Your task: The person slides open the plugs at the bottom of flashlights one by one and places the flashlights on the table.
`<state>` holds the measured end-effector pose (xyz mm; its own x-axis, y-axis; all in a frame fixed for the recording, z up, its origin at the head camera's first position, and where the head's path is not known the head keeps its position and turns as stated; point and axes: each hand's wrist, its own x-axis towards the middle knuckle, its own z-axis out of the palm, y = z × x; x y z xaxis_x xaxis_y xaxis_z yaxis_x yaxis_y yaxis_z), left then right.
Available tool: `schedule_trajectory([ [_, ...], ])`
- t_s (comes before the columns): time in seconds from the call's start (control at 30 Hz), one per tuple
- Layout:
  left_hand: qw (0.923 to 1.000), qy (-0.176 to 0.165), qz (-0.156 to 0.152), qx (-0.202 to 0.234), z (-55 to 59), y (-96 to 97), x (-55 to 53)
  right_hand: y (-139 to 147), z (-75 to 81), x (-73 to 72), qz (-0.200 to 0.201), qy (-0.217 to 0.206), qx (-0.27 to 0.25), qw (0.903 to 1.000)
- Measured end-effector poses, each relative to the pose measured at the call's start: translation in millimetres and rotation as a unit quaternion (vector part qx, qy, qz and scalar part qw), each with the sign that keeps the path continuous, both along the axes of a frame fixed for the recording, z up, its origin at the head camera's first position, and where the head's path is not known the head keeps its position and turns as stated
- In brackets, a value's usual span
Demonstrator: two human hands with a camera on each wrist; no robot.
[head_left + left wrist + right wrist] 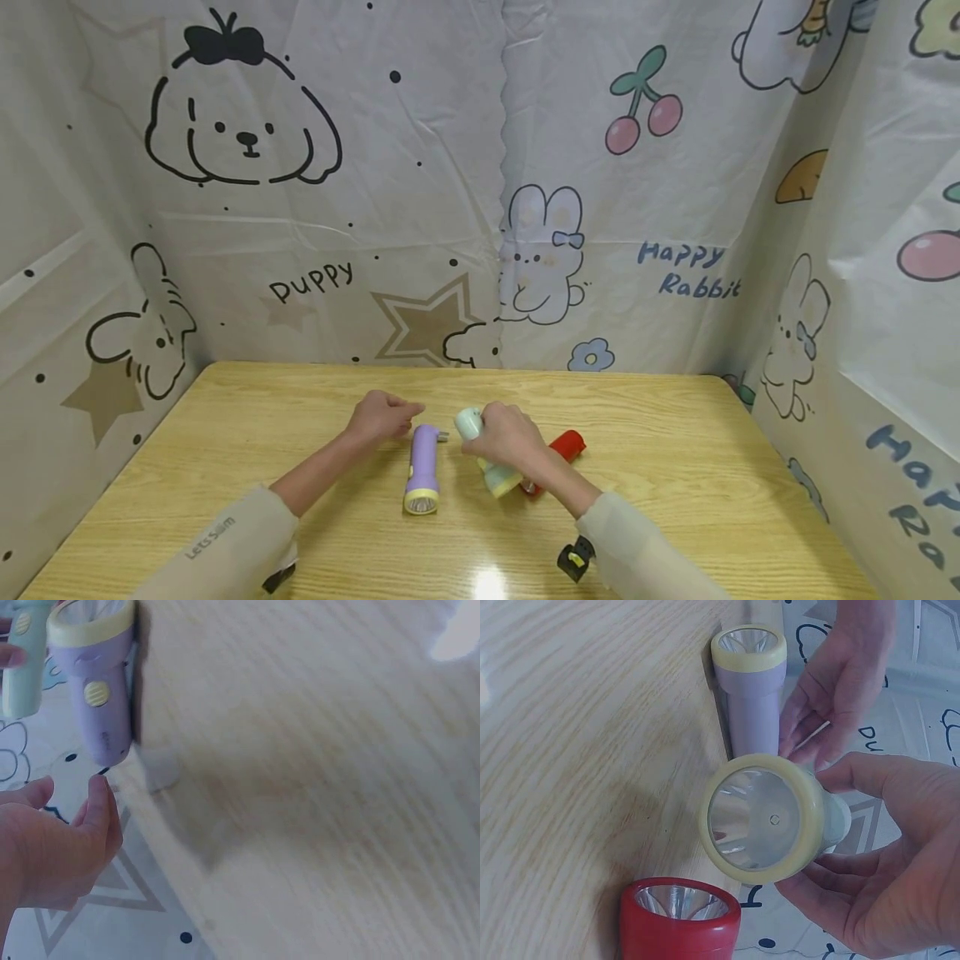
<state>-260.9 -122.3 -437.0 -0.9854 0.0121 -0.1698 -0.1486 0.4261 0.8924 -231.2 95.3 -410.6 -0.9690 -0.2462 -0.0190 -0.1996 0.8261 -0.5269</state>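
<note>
My right hand (513,437) grips a mint-green flashlight (470,423) around its body. In the right wrist view its pale yellow head (815,817) and round reflector face the camera. A purple flashlight (423,462) with a yellow rim lies on the table, lens toward me, a two-pronged plug (442,436) sticking out near its far end. My left hand (382,417) is beside that far end, fingers loosely bent with nothing in them. Partly behind the right forearm lies a red flashlight (568,445), whose silvery reflector (681,901) shows in the right wrist view.
The wooden table (285,392) is bounded by a printed cloth (420,225) at the back and sides. A small black device (576,558) is next to the right sleeve, and another dark piece (279,577) shows under the left sleeve.
</note>
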Motion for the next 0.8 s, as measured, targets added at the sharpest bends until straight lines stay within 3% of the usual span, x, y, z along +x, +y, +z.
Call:
schedule_trajectory([
  [0.63, 0.9934, -0.005, -0.005, 0.115, 21.1, 0.0, -13.8, -2, 7.8, 0.8, 0.003, 0.044, -0.016, 0.9989],
  [0.8, 0.9922, -0.005, -0.005, 0.124, 26.3, -0.7, -14.6, -2, 7.3, 2.2, -0.001, 0.054, -0.015, 0.9984],
])
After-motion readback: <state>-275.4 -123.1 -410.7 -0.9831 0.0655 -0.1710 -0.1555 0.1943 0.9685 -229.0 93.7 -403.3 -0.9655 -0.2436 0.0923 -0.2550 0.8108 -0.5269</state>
